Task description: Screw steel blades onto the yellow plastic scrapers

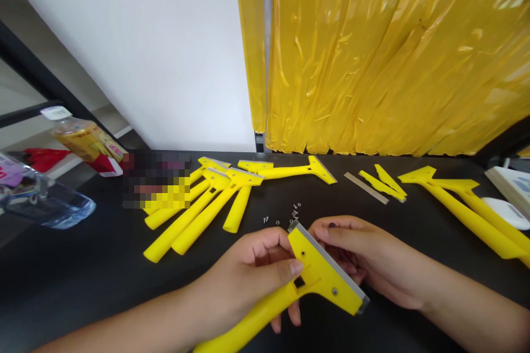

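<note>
My left hand (259, 273) is closed around a yellow scraper (321, 278) near where its handle meets the wide head, thumb pressed on the face. A metal blade strip runs along the head's upper right edge. One screw sits in the lower hole of the head; the upper hole looks dark. Close behind the blade edge, my right hand (372, 256) has its fingers curled in, thumb against the index finger. What it pinches, if anything, is too small or hidden to name. Beyond the scraper head lie several small screws and nuts (295, 213) on the black table (103, 292).
Several yellow scrapers (199, 207) lie fanned out at the left. Two loose yellow head plates (385, 183) and a thin brown-grey strip (366, 188) are at the back right, beside more scrapers (467, 212). Bottles (86, 140) stand far left; yellow film (372, 55) hangs behind.
</note>
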Available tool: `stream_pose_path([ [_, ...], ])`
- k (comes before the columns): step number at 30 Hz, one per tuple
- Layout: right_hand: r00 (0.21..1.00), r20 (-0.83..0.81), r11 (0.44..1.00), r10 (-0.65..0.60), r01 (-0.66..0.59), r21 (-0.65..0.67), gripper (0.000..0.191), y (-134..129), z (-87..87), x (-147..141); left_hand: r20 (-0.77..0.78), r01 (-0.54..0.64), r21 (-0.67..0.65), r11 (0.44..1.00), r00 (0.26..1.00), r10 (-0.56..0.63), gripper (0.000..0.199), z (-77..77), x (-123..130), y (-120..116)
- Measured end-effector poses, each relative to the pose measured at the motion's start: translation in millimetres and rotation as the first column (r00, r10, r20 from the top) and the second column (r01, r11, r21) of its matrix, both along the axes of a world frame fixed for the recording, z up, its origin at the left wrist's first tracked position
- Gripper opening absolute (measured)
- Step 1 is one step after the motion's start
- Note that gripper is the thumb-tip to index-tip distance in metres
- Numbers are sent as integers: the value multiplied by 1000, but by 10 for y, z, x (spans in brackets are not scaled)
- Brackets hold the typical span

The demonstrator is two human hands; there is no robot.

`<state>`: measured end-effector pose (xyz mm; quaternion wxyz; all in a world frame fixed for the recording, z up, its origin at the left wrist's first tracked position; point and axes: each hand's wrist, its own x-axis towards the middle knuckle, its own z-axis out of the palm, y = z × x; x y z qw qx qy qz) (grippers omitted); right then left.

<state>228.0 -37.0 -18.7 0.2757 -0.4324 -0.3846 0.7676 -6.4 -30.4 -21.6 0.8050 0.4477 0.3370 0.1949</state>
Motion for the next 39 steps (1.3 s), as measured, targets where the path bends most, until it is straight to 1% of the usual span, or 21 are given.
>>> stream_pose_path([
  [2,1000,-14,1000,14,-14,16,39,-7,-8,-1,-7,3,10,1000,1000,-2,22,8,5,0],
  [5,999,-9,999,42,-42,11,36,-19,-4,9,-10,22,12,1000,1000,-22,21,21,19,-3],
  [10,998,3,996,70,-70,-50,34,-42,27,22,-28,40,22,999,999,-40,27,7,31,-15],
  [13,998,-11,993,64,-65,-99,35,-40,39,22,-47,39,44,998,998,-37,24,-11,25,-18],
  [16,997,-1,992,72,-72,-108,32,-23,47,24,-64,13,67,998,998,-9,20,-6,21,-23],
  [20,996,72,998,56,-54,-31,30,-8,61,34,-64,-48,78,996,997,53,20,12,24,-33],
  [23,991,128,999,32,-36,26,32,-6,66,30,-67,-81,69,994,994,86,21,0,33,-38],
  [28,987,162,996,5,-19,84,36,2,65,-14,-104,-136,22,990,985,138,23,-18,48,-35],
  [32,979,201,988,-46,14,154,36,-19,75,-54,-93,-164,49,985,981,168,25,1,48,-34],
  [34,978,201,982,-58,19,189,38,-37,73,-72,-69,-165,13,986,984,165,24,13,48,-42],
  [37,983,175,976,-60,21,218,40,-52,50,-83,-32,-139,-79,987,990,137,23,33,47,-51],
  [39,984,158,974,-79,42,221,39,-45,31,-62,-20,-135,-82,987,991,134,21,49,45,-43],
])
